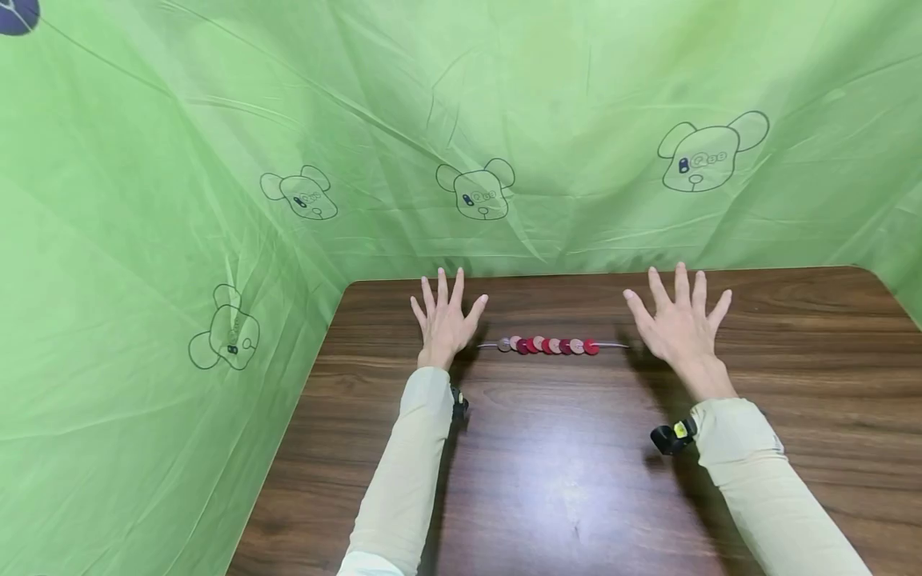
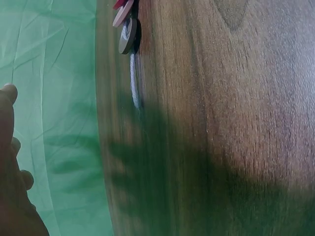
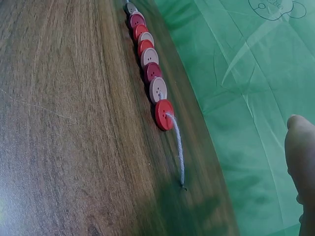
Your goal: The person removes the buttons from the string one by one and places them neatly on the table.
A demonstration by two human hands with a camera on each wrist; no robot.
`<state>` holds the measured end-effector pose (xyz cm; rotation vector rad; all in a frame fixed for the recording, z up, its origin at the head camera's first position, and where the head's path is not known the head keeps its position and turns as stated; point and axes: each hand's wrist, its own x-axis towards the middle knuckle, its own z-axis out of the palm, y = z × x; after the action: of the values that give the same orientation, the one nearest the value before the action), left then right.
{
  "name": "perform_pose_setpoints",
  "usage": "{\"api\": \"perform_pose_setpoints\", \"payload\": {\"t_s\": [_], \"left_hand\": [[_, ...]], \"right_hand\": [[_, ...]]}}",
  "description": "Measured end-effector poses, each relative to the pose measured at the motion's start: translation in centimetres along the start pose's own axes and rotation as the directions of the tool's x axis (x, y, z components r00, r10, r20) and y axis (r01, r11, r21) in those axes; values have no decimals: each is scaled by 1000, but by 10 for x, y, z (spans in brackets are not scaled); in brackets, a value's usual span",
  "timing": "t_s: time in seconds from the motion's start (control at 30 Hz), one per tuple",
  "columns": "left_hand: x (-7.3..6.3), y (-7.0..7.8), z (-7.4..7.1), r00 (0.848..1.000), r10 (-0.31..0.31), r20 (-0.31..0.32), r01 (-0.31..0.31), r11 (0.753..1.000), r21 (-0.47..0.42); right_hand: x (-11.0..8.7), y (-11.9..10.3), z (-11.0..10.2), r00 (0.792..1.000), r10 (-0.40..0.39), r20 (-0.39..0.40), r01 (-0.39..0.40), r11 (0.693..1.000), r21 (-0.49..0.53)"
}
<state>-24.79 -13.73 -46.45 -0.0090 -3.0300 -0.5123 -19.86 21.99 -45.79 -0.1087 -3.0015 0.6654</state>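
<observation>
A row of overlapping buttons (image 1: 555, 346) in red, pink, dark red and greyish brown lies threaded on a pale cord (image 3: 179, 147) near the table's back edge. One cord end sticks out past the red button (image 3: 164, 115), the other past the greyish-brown button (image 2: 128, 37). Just left of the row, my left hand (image 1: 444, 326) is spread with straight fingers and holds nothing. To the right of the row my right hand (image 1: 680, 326) is spread the same way, also holding nothing. Both hands cast shadows on the wood.
The brown wooden table (image 1: 547, 480) reflects a bright light near its front. Green sheeting (image 1: 576, 200) printed with mouse heads hangs behind the table and along its left side. Each wrist wears a small black camera, such as the right one (image 1: 673, 438).
</observation>
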Motion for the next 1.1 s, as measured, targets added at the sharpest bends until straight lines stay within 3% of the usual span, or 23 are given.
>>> {"api": "perform_pose_setpoints", "payload": {"t_s": [0.33, 0.57, 0.7, 0.8, 0.93, 1.0, 1.1], "left_hand": [[1, 0, -2, 1000, -2, 10, 2, 1000, -22], [5, -6, -4, 1000, 8, -22, -12, 982, -189], [7, -10, -6, 998, 3, -69, -25, 944, -328], [9, -13, -8, 996, 7, -93, -48, 891, -451], [10, -18, -9, 998, 20, -53, -48, 811, -583], [9, -21, -8, 999, 30, -18, -35, 789, -613], [8, -27, -2, 998, 52, 30, -22, 782, -623]], "right_hand": [[0, 1, 0, 1000, -3, -9, 3, 1000, -1], [2, 1, 2, 998, -31, -57, 34, 998, 49], [3, 1, 4, 991, -79, -108, 94, 986, 138], [4, 1, 5, 982, -120, -143, 150, 963, 223], [5, 3, 8, 972, -165, -169, 212, 924, 318], [4, 5, 12, 968, -186, -171, 236, 907, 349], [4, 9, 20, 967, -204, -156, 249, 891, 380]]}}
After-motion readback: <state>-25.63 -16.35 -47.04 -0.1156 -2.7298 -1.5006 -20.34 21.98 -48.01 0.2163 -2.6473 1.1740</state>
